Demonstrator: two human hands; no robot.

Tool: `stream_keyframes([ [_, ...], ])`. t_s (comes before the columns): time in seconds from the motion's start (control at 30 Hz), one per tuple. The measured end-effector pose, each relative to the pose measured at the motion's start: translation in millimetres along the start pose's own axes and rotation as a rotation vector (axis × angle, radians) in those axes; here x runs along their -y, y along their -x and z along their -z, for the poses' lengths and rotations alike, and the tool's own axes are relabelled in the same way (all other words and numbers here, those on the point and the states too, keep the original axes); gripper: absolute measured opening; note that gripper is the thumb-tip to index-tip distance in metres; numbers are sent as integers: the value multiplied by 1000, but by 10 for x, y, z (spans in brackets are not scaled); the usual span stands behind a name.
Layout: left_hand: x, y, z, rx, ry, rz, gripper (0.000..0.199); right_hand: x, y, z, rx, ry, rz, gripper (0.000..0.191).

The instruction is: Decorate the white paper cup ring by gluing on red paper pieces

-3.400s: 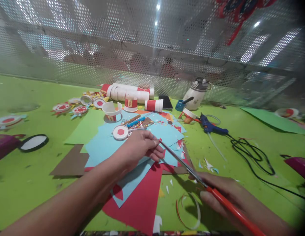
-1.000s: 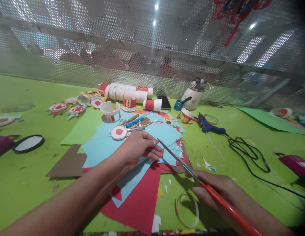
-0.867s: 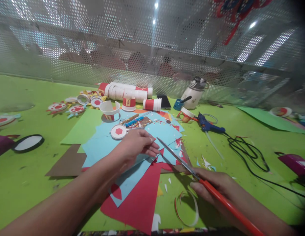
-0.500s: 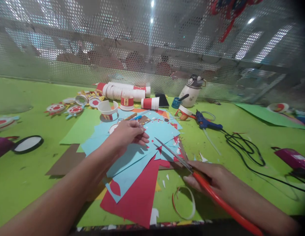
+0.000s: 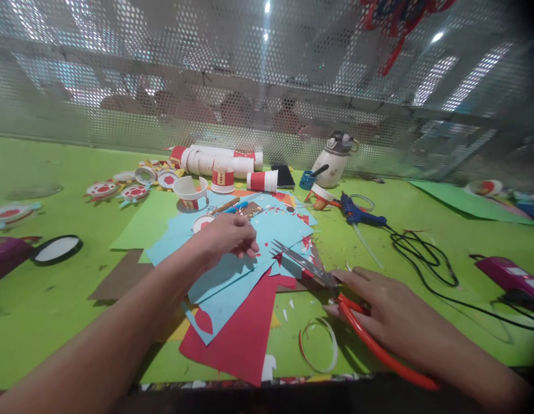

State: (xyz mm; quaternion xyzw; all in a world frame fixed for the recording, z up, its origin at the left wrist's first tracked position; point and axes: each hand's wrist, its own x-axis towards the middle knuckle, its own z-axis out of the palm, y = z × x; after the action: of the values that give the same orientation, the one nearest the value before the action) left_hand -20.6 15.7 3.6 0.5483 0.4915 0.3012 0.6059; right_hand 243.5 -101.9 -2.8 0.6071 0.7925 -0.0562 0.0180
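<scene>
My right hand (image 5: 379, 299) grips a large pair of scissors (image 5: 357, 328) with red-orange handles. Its blades point up and left over the paper, slightly parted near their tips. Above the light blue sheets (image 5: 223, 276) hovers my left hand (image 5: 236, 236), its fingers curled together; whatever is in them, if anything, is hidden or too small to tell. Tiny red scraps (image 5: 267, 244) lie between the hand and the blade tips. A red sheet (image 5: 241, 351) sits partly under the blue paper near the table's front edge.
Behind the paper stand cut paper cups (image 5: 191, 192) and a stack of cups (image 5: 223, 164). Decorated paper discs (image 5: 135, 194) lie at the left. On the right are a blue glue gun (image 5: 359, 210), its black cord (image 5: 426, 259), a bottle (image 5: 333, 161) and a purple device (image 5: 508, 276).
My left hand's fingers have curled in closer together. The scissors' blades have drawn nearer each other, and their handles have moved closer too. The view has shifted slightly.
</scene>
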Motion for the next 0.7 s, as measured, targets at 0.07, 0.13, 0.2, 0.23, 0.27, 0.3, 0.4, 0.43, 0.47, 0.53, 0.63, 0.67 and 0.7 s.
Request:
stream_keyframes([
  [0.07, -2, -3, 8, 12, -17, -9, 20, -23, -14, 17, 19, -27, -14, 53],
  [0.13, -10, -5, 27, 12, -51, -26, 20, -51, -28, 18, 18, -56, -34, 57],
  [0.2, -21, -7, 55, -9, -86, -45, 19, -85, -39, 4, 8, -86, -52, 59],
  [0.23, -27, -9, 71, -22, -96, -51, 19, -101, -42, -5, 6, -98, -56, 60],
  [0.27, -34, -10, 85, -33, -99, -54, 19, -116, -44, -14, 3, -107, -57, 60],
  [0.3, -40, -11, 97, -39, -98, -56, 19, -129, -43, -22, 1, -111, -54, 59],
  [0.4, -60, -7, 120, -43, -97, -63, 19, -150, -30, -43, -9, -95, -31, 56],
  [0.43, -68, -3, 124, -48, -99, -65, 19, -152, -25, -52, -10, -84, -20, 54],
  [0.47, -79, 3, 126, -53, -105, -67, 19, -152, -21, -62, -9, -74, -7, 52],
  [0.53, -104, 20, 132, -55, -122, -66, 19, -154, -20, -85, -13, -58, 14, 49],
  [0.63, -147, 51, 150, -47, -161, -58, 18, -162, -47, -113, -43, -32, 34, 45],
  [0.67, -159, 61, 160, -49, -179, -57, 17, -167, -63, -115, -53, -22, 40, 44],
  [0.7, -169, 70, 170, -57, -200, -60, 17, -172, -81, -114, -59, -13, 48, 44],
])
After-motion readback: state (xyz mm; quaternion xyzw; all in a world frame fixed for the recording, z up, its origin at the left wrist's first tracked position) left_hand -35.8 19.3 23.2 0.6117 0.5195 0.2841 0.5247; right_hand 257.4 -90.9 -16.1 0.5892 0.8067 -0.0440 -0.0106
